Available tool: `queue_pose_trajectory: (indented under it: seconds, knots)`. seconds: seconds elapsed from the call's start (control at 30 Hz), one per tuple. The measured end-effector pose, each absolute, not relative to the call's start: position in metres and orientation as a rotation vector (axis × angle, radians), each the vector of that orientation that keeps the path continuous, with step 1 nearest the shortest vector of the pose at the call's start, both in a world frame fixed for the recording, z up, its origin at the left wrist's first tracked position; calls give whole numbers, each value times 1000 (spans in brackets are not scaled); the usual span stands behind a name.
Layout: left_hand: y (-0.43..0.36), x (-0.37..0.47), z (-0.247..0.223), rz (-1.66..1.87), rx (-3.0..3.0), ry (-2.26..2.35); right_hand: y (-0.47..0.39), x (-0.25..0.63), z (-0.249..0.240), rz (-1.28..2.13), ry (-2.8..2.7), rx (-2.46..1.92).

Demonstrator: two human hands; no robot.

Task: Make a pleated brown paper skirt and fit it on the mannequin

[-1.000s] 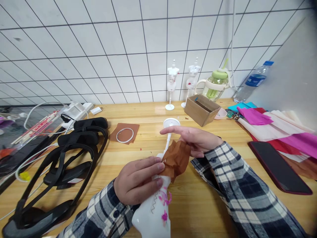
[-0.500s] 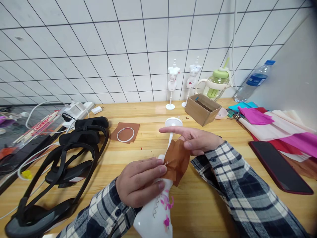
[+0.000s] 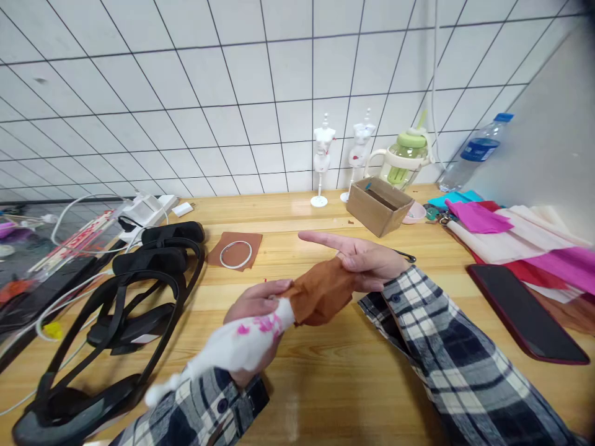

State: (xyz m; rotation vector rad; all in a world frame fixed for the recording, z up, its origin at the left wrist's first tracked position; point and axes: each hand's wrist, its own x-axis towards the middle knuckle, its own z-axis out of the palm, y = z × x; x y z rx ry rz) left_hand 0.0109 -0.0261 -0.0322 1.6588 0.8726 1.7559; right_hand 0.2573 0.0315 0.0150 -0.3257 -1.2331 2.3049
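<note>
A small white mannequin (image 3: 242,341) with pink markings lies tilted across my left hand (image 3: 253,306), its neck end toward my left sleeve. My left fingers wrap round it near the waist. Brown cloth (image 3: 323,291) is gathered round the mannequin's lower end and stretches to the right. My right hand (image 3: 372,263) pinches the far end of that cloth between thumb and curled fingers, with its index finger pointing left. The stand's base is hidden from view. Behind my right wrist a thin black loop (image 3: 406,255) sticks out; its kind is unclear.
A brown cloth square (image 3: 251,263) with a silver ring (image 3: 235,254) lies to the left, beside black headsets (image 3: 158,266). Two mannequins on stands (image 3: 324,158), a cardboard box (image 3: 380,207) and a jug (image 3: 409,158) stand behind. Fabrics (image 3: 525,235) and a phone (image 3: 525,313) lie right.
The mannequin has turned, so its neck end now points left and its stand no longer shows. The brown cloth stretches more sideways between my hands. My right hand stays nearly in place.
</note>
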Motion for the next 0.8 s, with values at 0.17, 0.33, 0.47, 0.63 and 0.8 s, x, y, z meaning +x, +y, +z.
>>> queue_pose_trajectory:
  seconds: [0.17,0.33,0.47,0.63,0.8]
  knots:
    - [-22,17,-34,1936,1587,1012,28,244,19,2250,-1181,-396]
    - [-21,14,-30,1796,1624,1160,25,221,16,2182,-1018,-501]
    - [-22,17,-30,1785,1449,1162,26,223,15,2160,-1006,-569]
    - [-15,18,-32,1829,1231,1099,25,234,27,1956,-1038,-816]
    - [-13,20,-27,1834,1254,1147,20,225,30,1840,-1175,-883]
